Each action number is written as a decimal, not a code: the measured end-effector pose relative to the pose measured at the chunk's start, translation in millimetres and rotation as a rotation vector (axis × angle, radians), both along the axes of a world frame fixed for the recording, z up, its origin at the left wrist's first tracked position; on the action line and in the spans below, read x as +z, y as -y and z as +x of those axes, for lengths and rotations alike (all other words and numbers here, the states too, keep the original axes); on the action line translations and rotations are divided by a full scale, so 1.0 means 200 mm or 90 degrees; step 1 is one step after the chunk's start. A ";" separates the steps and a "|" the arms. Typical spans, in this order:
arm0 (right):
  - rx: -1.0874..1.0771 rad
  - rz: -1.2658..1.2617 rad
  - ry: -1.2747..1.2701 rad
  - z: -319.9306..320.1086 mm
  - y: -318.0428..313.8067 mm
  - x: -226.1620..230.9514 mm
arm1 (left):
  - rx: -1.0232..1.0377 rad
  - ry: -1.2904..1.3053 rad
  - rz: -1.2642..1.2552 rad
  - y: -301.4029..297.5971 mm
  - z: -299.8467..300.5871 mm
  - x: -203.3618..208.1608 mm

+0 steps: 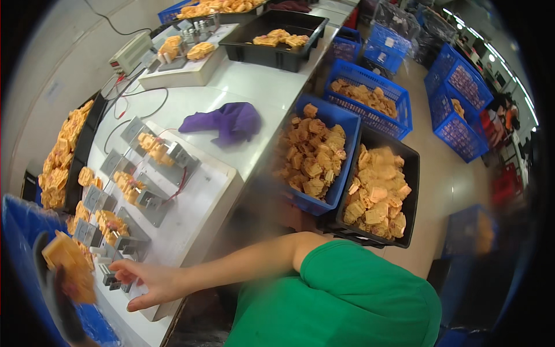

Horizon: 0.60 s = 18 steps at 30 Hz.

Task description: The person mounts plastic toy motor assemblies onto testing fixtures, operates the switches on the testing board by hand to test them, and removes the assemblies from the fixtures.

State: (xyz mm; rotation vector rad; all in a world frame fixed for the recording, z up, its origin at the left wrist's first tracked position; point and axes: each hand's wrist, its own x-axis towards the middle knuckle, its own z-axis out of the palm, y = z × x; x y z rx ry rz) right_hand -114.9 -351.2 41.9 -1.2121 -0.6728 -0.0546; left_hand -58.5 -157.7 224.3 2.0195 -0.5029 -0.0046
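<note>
The left hand (65, 312), blurry in a dark glove, pinches a flat yellow part (72, 269) in front of a blue bin (20, 225). Next, a small gray clamp (111, 277) sits by the right hand (149, 283), whose bare fingers are loose and spread; I can't tell if they touch. Then come a purple cloth (231, 122), a full blue crate (348, 139) and a full black crate (409, 194).

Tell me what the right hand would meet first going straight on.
Most likely the grey metal fixture at the near end of the row, just ahead of the right hand; depth is unclear, so its fingertips may already touch it.
</note>
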 end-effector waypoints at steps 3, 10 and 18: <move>0.206 0.228 -0.190 -0.15 0.28 0.05 | -0.145 -0.078 0.072 0.37 -0.26 -0.17; -0.070 0.060 -0.457 -0.51 0.98 -0.26 | -0.251 0.080 0.214 0.77 -0.40 -0.50; -0.703 -0.105 -0.673 -0.71 2.11 -1.36 | -0.163 -0.079 0.153 0.58 -0.47 -0.43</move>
